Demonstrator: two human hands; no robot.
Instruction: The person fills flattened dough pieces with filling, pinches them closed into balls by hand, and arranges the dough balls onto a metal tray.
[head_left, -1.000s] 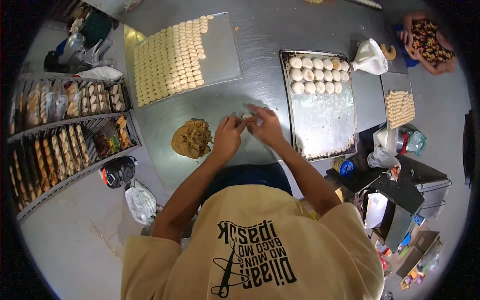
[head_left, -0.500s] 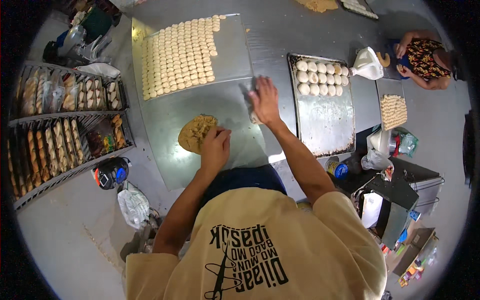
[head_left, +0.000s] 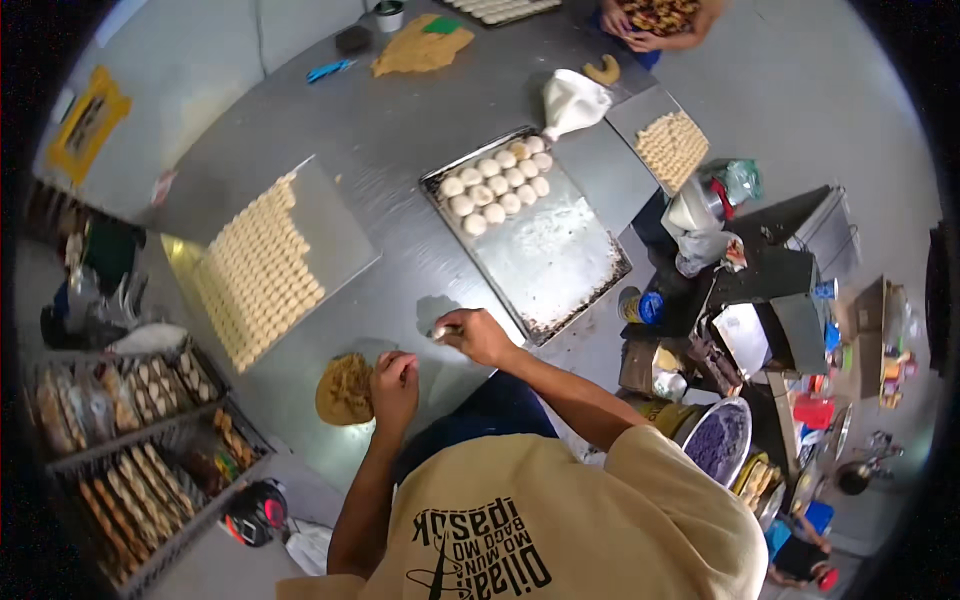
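Observation:
My left hand [head_left: 395,390], fingers curled, is beside a brown, crumbly-topped mound [head_left: 340,390]; what, if anything, it pinches is hidden. My right hand [head_left: 478,335] grips a small pale lump of dough [head_left: 440,331] just above the metal worktable [head_left: 400,290]. Beyond, to the left, a sheet [head_left: 340,230] holds dense rows of small pale pieces [head_left: 255,270]. To the right, a worn baking tray [head_left: 565,270] carries several round white dough balls [head_left: 495,185] on its far part.
A white cloth bag [head_left: 575,100] and a tray of small pieces [head_left: 670,150] lie at the far right. A co-worker [head_left: 660,25] is across the table; another person [head_left: 800,555] shows at lower right. Bread racks [head_left: 140,470] stand left, a cluttered black stand [head_left: 760,280] right.
The view has turned toward the right. My right hand has moved from lying spread on the table to gripping a dough lump. My left hand has lifted slightly off the mound's edge.

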